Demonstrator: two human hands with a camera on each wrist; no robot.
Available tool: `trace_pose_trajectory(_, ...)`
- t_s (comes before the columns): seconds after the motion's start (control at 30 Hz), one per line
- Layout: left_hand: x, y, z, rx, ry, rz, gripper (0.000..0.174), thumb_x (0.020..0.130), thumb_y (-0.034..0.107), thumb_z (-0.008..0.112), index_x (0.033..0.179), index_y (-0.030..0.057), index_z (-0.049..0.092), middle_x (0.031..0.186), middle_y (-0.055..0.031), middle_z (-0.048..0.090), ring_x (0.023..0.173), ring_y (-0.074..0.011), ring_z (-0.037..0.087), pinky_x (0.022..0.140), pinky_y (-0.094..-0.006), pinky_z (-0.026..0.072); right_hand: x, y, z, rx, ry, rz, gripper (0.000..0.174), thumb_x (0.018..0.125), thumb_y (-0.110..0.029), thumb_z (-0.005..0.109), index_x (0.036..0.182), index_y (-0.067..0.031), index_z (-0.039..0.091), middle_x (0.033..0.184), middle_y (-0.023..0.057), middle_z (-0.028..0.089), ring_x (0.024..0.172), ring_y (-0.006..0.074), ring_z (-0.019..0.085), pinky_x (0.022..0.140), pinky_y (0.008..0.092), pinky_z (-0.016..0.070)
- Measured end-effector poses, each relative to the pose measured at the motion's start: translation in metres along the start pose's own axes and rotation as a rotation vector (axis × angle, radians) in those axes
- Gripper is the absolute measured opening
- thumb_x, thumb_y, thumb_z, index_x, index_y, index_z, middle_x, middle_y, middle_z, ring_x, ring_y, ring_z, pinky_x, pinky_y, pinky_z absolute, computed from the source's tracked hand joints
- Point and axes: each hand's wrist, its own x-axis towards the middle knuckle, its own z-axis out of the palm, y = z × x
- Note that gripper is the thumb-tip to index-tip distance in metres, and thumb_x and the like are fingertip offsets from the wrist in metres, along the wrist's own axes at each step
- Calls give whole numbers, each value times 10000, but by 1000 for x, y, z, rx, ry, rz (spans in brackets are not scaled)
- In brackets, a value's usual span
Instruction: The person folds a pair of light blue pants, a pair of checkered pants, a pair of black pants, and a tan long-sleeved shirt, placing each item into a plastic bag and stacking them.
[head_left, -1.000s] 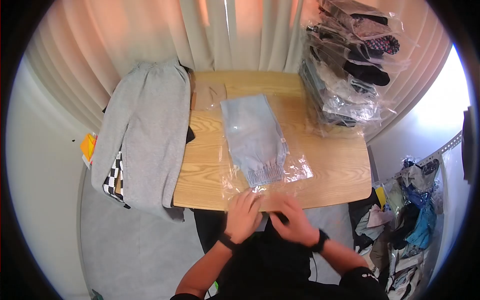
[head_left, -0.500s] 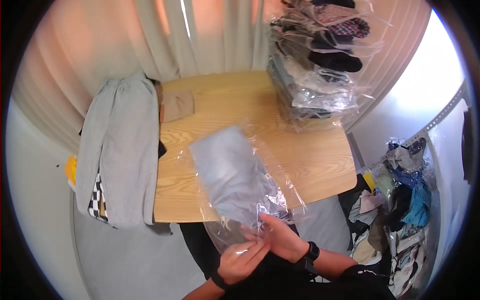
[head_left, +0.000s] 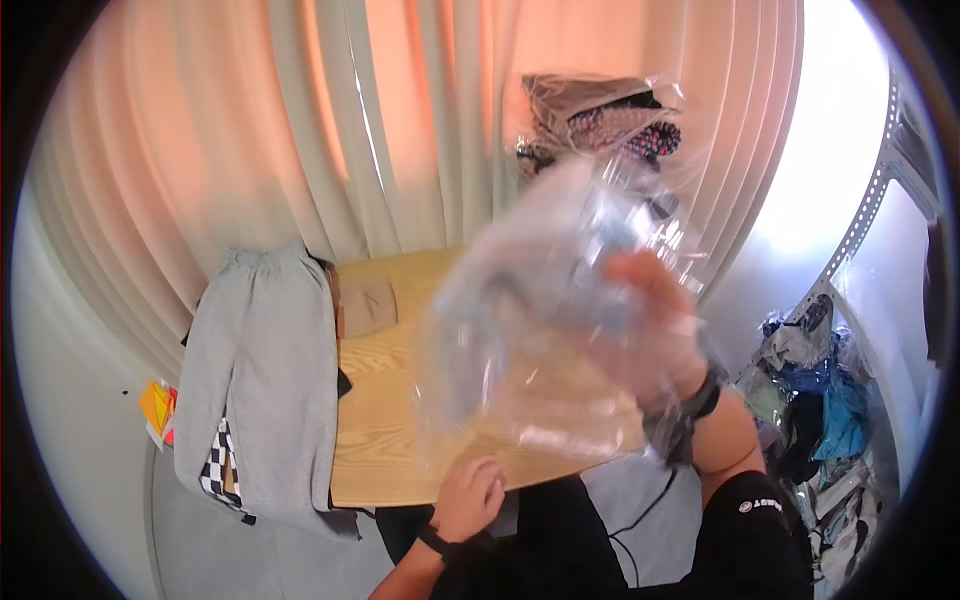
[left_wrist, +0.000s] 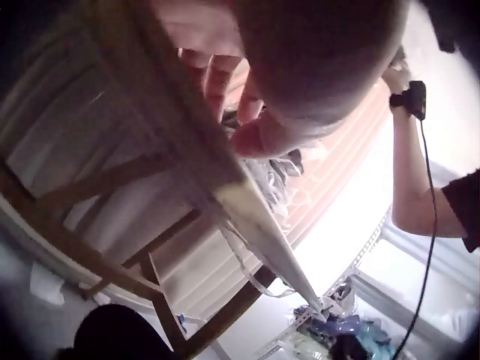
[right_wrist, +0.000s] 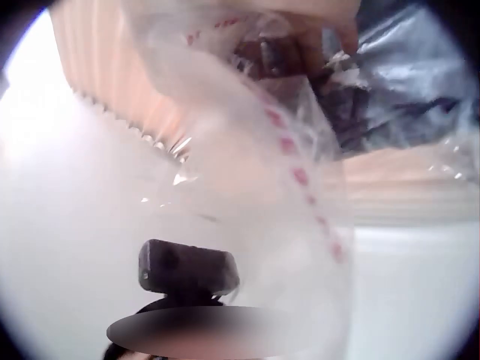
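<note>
Raised over the right part of the table, my right hand (head_left: 655,325) grips a clear plastic bag (head_left: 570,430) with a light blue garment (head_left: 500,270) inside; both are motion-blurred. In the right wrist view the bag (right_wrist: 300,176), with red marks on it, spreads across the picture, and fingers (right_wrist: 349,34) hold it near the top. My left hand (head_left: 470,497) rests at the table's front edge and holds nothing, its fingers loosely bent. The left wrist view shows that hand (left_wrist: 300,75) by the table edge (left_wrist: 262,225).
Grey trousers (head_left: 275,370) lie over the table's left side, a beige folded piece (head_left: 367,305) beside them. Behind the raised bag stands a stack of bagged clothes (head_left: 600,110). More clothes (head_left: 835,400) hang at the right by a metal rack (head_left: 870,200). Curtains (head_left: 430,120) hang behind.
The bagged garment has gone from the table's front edge up and to the right in my right hand. My left hand has let go of the bag. The head view has tilted up.
</note>
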Motion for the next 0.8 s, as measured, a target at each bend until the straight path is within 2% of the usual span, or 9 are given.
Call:
trace_pose_trajectory(0.13,8,-23,14,0,39,-168,317,729,130,647,1028,57,572,987,-113,573,887,-302,543,756,-382,441,74,-106,36,116,-158,-622,233,861,-149,539,1085,-87,514,1064,60,545,852,147,579,664,295,480)
trace_pose_trajectory(0.2,12,-18,12,50,44,-118,322,727,142,649,1029,59,571,986,-105,569,896,-300,537,771,-392,433,119,-161,43,-148,-153,-862,228,867,-183,516,1057,-57,510,1073,109,552,915,191,592,737,337,509)
trace_pose_trajectory(0.27,11,-14,13,100,38,-86,327,726,154,651,1029,62,570,986,-98,565,904,-299,530,786,-401,425,164,-200,23,-108,-383,-676,625,813,-337,582,1261,37,357,1175,219,580,1038,339,589,911,450,456)
trace_pose_trajectory(0.37,9,-13,13,106,45,-141,303,723,176,656,1001,79,583,1006,-84,563,934,-292,522,802,-401,414,205,-210,-16,-13,-138,-524,368,908,-218,457,1167,44,464,1181,194,534,1050,347,577,925,462,487)
trace_pose_trajectory(0.47,10,-11,12,121,39,-146,262,721,179,659,962,98,597,1008,-65,569,926,-285,526,793,-393,416,237,-188,-76,-189,-37,-268,370,905,-189,434,1171,68,449,1168,213,521,1047,359,572,910,464,506)
trace_pose_trajectory(0.53,8,-12,13,95,49,-160,238,723,190,653,940,102,615,1025,-62,578,948,-283,533,808,-405,412,260,-167,-133,-149,-181,-67,378,899,-190,439,1177,66,440,1165,231,506,1050,357,560,871,446,534)
trace_pose_trajectory(0.57,6,-11,12,99,46,-165,238,723,190,653,940,102,615,1025,-62,578,948,-283,533,808,-405,412,248,-156,-126,-143,-181,-62,378,899,-190,439,1177,66,440,1165,231,506,1050,357,560,871,446,534)
trace_pose_trajectory(0.63,8,-11,12,115,68,-149,225,716,188,659,922,107,619,1008,-52,585,924,-277,540,798,-402,415,214,-135,-100,-129,116,-124,386,890,-183,441,1178,73,429,1174,249,488,1058,355,540,872,432,539)
trace_pose_trajectory(0.8,9,-12,14,125,56,-150,209,711,184,662,899,108,614,1005,-52,584,906,-279,543,784,-401,421,228,-136,-110,-10,135,-78,306,857,-149,436,1086,52,470,1077,199,519,1004,314,540,812,440,556)
